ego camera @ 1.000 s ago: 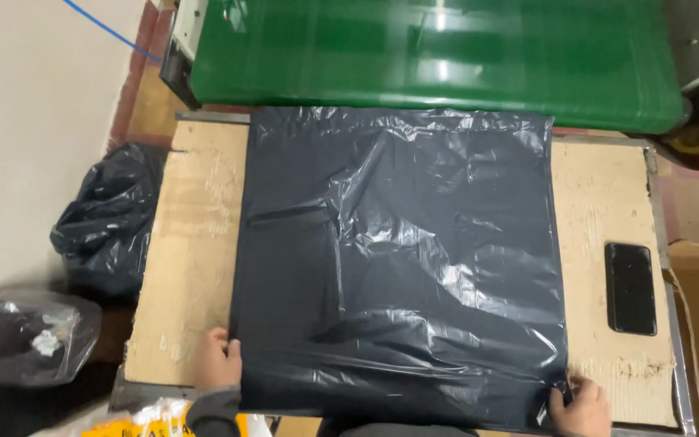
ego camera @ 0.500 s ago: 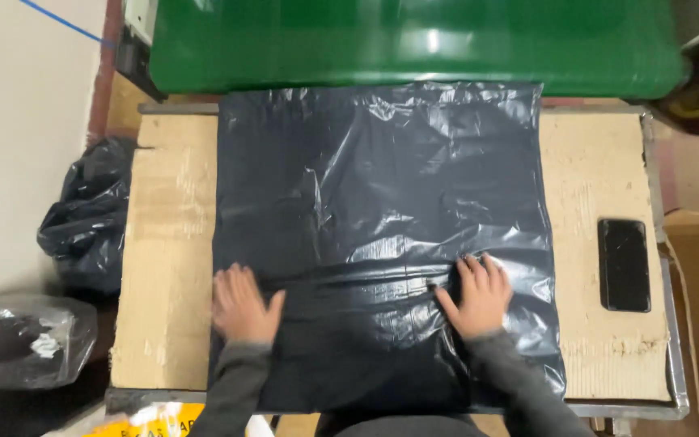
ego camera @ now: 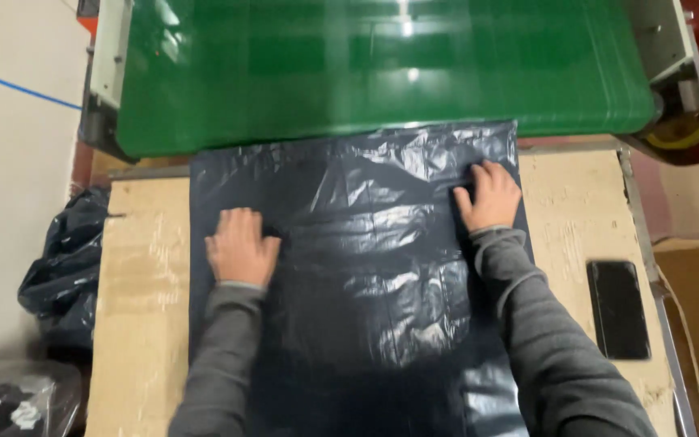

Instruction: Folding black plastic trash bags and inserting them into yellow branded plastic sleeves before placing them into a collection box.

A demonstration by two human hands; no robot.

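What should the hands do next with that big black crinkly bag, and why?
Probably keep sliding the black crinkled plastic bag forward. Both the left hand and right hand press flat on it, and its far edge already meets the green conveyor belt beyond the wooden table.

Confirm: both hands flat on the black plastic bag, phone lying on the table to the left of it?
Not quite. The head view shows the phone on the table to the right of the black plastic bag. Left hand and right hand do lie flat on it.
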